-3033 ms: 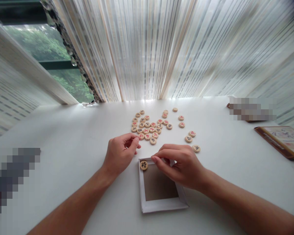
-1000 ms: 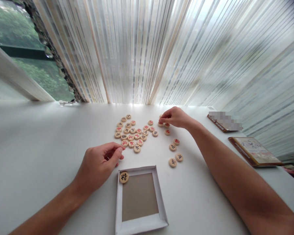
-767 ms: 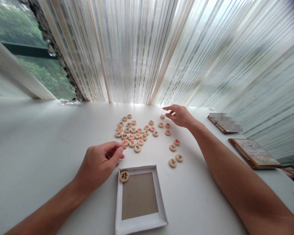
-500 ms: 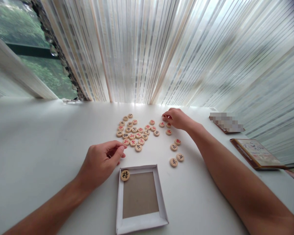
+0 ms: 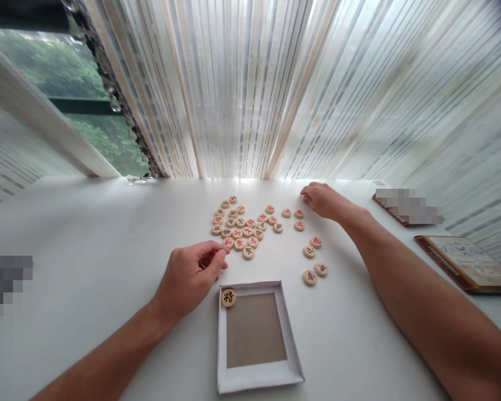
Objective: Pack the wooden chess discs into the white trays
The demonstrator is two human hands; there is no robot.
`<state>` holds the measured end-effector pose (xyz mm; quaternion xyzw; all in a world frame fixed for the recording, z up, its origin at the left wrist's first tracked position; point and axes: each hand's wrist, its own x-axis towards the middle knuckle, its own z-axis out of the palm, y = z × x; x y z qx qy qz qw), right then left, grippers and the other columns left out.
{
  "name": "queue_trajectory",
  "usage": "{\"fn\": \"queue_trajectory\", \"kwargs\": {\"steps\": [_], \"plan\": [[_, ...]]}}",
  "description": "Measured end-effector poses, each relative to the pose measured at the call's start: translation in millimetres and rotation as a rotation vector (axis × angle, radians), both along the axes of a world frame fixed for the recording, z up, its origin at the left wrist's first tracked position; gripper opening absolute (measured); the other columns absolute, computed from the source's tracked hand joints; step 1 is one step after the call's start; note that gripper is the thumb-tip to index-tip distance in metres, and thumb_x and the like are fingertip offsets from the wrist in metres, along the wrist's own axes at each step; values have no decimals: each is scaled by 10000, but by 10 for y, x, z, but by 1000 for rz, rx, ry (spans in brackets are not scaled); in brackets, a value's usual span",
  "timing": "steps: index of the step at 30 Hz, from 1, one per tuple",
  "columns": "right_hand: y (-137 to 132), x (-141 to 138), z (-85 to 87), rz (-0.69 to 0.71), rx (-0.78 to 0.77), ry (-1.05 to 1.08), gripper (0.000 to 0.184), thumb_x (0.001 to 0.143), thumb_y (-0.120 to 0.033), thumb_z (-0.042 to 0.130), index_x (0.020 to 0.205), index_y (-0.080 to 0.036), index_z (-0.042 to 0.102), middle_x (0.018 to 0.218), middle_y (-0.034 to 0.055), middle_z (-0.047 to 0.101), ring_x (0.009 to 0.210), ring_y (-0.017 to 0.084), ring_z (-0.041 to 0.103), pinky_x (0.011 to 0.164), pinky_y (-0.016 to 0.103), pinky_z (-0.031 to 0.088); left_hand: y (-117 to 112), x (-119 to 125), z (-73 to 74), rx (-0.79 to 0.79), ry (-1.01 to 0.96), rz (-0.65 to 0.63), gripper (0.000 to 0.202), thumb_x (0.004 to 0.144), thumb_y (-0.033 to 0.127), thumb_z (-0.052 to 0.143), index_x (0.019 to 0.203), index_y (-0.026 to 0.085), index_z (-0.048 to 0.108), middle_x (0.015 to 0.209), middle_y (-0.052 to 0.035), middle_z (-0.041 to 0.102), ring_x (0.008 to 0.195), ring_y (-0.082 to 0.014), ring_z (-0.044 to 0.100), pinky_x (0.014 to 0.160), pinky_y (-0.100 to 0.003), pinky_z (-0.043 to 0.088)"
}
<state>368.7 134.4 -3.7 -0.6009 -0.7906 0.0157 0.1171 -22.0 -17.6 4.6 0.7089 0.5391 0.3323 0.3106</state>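
My left hand (image 5: 194, 273) rests at the near-left edge of a cluster of round wooden Chinese chess pieces (image 5: 247, 231). Its fingers are curled with the thumb close to the index fingertip, and whatever may be between them is hidden. Farther off, my right hand (image 5: 322, 200) is closed near the back of the table, just beyond two red-marked pieces (image 5: 298, 214); its fingertips are too small to show what they hold. A shallow white box (image 5: 260, 380) lies in front, with one black-marked chess piece (image 5: 229, 297) in its far-left corner.
Two black-marked pieces (image 5: 309, 277) lie right of the box, with another pair (image 5: 309, 251) behind them. A brown-edged flat case or book (image 5: 470, 264) lies at the right, a similar one (image 5: 394, 210) behind it. Striped curtains (image 5: 237, 89) hang along the white table's (image 5: 129, 239) back edge.
My right hand has moved right, away from the red-marked pieces, which now show fully. The view has turned slightly left. My left hand keeps its place by the cluster.
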Motion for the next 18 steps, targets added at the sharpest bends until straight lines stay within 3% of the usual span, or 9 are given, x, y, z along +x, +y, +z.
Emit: {"fn": "queue_trajectory", "kwargs": {"steps": [5, 7, 9, 13, 17, 18], "plan": [[-114, -115, 171, -41, 45, 279, 116, 932, -266, 757, 917, -154, 787, 919, 93, 777, 988, 292, 732, 989, 480, 556, -4, 2, 9, 15, -16, -7, 305, 974, 410, 612, 889, 181, 795, 733, -32, 802, 560, -171, 707, 569, -257, 533], [-212, -221, 272, -40, 44, 436, 121, 866, -284, 804, 902, -168, 807, 848, 86, 781, 919, 297, 747, 948, 478, 573, -11, 10, 10, 20, -28, -10, 303, 976, 402, 610, 882, 179, 792, 726, -31, 799, 547, -166, 701, 559, -253, 529], [-341, -380, 366, -15, 6, 614, 243, 818, -355, 854, 973, -171, 818, 870, 89, 802, 888, 290, 769, 884, 465, 612, -21, 17, 11, 22, -41, -19, 296, 975, 390, 610, 878, 178, 792, 723, -33, 798, 548, -166, 701, 555, -250, 530], [-697, -813, 487, 114, -194, 920, 554, 759, -494, 911, 1181, -153, 801, 965, 129, 835, 882, 289, 816, 787, 427, 671, -53, 31, 23, 35, -78, -33, 285, 970, 372, 610, 895, 171, 799, 724, -42, 801, 561, -172, 708, 558, -255, 547], [-1131, -1173, 500, 170, -431, 1060, 482, 767, -458, 935, 1136, -165, 834, 969, 142, 852, 956, 309, 835, 840, 432, 693, -103, 60, 65, 49, -153, -41, 258, 962, 349, 628, 951, 166, 809, 745, -47, 808, 576, -172, 717, 568, -257, 559], [-1239, -1229, 491, 147, -554, 1168, 472, 741, -409, 966, 1129, -171, 840, 985, 140, 854, 985, 304, 833, 865, 421, 691, -120, 71, 79, 48, -168, -49, 252, 961, 341, 630, 945, 166, 810, 750, -48, 809, 586, -172, 720, 573, -256, 559]]}}
